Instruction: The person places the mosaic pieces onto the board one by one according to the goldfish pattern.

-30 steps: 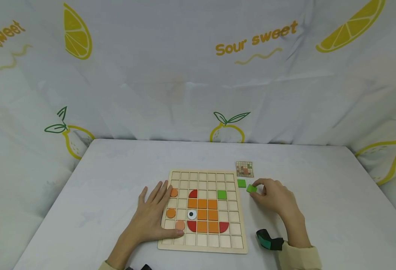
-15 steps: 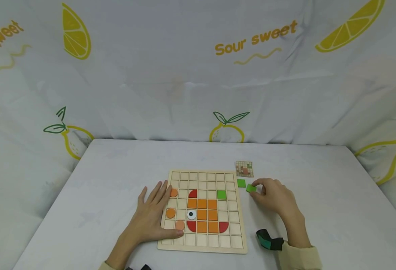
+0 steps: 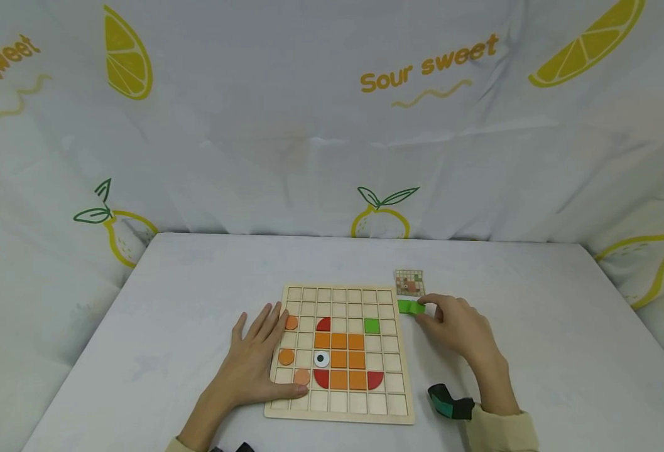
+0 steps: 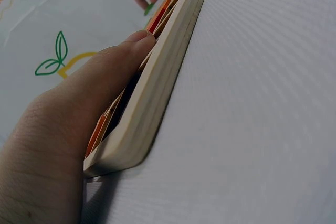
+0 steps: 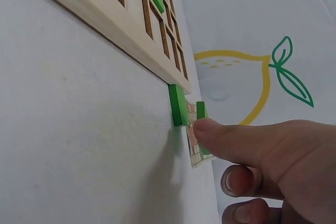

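Observation:
My left hand [image 3: 249,367] rests with fingers spread on the left side of a wooden grid board [image 3: 388,407]. In the left wrist view its thumb [image 4: 113,64] lies over the board's edge. Between thumb and fingertips, my right hand [image 3: 462,326] pinches a green square tile [image 5: 201,109] to the right of the board. A second green tile [image 3: 403,306] lies beside the board's right edge, close to the held one; whether they touch I cannot tell. On the board sit orange squares [image 3: 338,360], red quarter-rounds [image 3: 375,380], an eye piece [image 3: 321,358] and a green square [image 3: 372,326].
A small printed pattern card [image 3: 409,283] lies just beyond the loose green tile. Orange discs [image 3: 286,356] sit in cells near my left hand. A black and green strap device [image 3: 450,402] is by my right wrist. A lemon-print cloth [image 3: 309,125] hangs behind the table.
My right hand has moved slightly left and away from me with the green tile, bringing it up to the other loose tile. The left hand has stayed in place.

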`<state>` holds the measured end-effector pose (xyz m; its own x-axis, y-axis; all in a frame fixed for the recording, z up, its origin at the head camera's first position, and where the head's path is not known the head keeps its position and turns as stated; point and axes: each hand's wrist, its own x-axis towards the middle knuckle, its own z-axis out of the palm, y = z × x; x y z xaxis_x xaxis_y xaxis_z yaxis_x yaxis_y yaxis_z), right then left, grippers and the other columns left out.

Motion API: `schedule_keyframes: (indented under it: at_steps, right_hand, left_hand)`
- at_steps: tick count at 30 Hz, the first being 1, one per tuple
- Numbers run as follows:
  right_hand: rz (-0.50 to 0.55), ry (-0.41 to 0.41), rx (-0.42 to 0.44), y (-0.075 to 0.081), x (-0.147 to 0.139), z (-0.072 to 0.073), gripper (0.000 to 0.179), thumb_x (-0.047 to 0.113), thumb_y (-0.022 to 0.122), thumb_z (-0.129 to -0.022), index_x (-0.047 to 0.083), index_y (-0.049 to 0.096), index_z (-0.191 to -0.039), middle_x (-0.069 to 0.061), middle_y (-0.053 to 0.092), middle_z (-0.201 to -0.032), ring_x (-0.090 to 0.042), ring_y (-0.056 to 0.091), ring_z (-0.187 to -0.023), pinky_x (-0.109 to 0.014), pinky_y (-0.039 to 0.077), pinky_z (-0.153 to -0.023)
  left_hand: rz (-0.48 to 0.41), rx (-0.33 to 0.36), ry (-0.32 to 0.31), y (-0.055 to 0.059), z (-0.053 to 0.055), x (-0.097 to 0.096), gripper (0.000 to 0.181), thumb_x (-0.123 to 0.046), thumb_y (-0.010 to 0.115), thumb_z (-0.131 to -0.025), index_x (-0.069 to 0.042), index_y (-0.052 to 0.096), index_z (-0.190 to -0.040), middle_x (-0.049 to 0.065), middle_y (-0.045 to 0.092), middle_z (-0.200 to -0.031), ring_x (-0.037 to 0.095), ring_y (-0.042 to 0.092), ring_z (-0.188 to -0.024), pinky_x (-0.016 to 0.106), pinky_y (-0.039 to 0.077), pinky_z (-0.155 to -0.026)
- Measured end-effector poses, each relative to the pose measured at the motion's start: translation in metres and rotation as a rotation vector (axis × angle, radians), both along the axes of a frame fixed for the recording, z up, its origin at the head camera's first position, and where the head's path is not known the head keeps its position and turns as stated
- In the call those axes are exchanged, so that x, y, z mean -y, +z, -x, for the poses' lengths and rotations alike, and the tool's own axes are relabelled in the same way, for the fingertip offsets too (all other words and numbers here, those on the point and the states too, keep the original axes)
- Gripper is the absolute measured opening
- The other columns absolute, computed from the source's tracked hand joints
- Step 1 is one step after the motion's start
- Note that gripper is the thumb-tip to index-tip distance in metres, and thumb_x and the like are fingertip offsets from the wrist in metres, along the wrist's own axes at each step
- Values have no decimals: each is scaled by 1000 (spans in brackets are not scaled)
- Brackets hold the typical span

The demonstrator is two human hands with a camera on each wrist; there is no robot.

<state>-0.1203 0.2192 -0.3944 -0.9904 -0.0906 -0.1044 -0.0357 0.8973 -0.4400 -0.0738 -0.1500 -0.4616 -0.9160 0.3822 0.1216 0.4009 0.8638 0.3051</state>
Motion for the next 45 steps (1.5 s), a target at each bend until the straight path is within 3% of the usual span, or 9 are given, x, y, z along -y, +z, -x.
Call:
schedule_keyframes:
  at_steps: [25,45]
  right_hand:
    - [15,69,-73,3,19,-2,27,19,77,-91,12,75,-117,1,52,-63,-12,46,-57,-26,33,-50]
    - [25,98,-15,3,37,-5,29,19,80,-87,13,75,-115,3,51,-62,-12,44,-56,-25,31,-50]
  left_hand:
    - [-9,-12,-6,-4,-1,0,132,-90,65,-63,-8,31,-161,10,28,-169,31,22,-160,67,6,-122]
    - [-2,-5,3,-1,0,0,132,-89,67,-62,-8,31,-161,10,28,-169,31,22,-160,67,7,-123]
